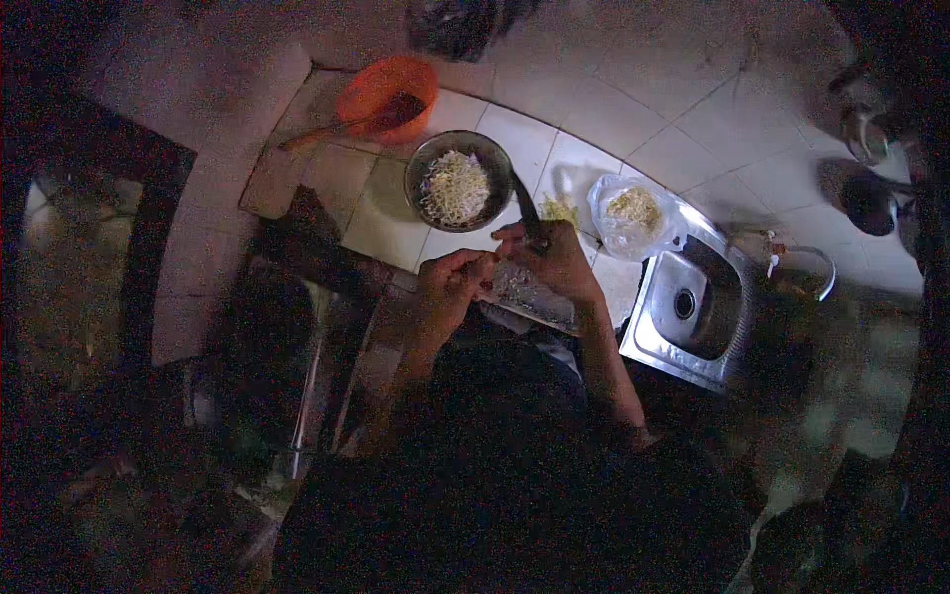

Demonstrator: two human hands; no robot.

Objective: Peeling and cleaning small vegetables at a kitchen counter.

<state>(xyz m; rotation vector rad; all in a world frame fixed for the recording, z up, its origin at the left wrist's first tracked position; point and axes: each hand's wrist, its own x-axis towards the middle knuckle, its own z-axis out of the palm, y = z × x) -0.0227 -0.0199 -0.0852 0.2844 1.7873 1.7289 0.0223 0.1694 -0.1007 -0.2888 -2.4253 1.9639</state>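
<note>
My left hand point(454, 281) is raised over the counter's front edge, fingers curled and thumb pinched against them. My right hand point(555, 256) meets it from the right with bent fingers. Any small thing between the fingertips is too dark to make out. Just beyond them stands a round metal pan point(413, 174) holding a heap of pale bean sprouts point(456, 187). Its dark handle point(525, 200) runs down to my right hand; whether the hand touches it is unclear. Below the hands, small scraps point(523, 291) lie on a greyish surface.
An orange plastic bowl point(356, 93) with a long-handled utensil point(319, 135) stands at the far left. Further right are a small pile of sprouts point(560, 210) and a clear plastic bag point(605, 223) of sprouts. A steel sink point(668, 327) and a tap point(816, 260) lie beyond.
</note>
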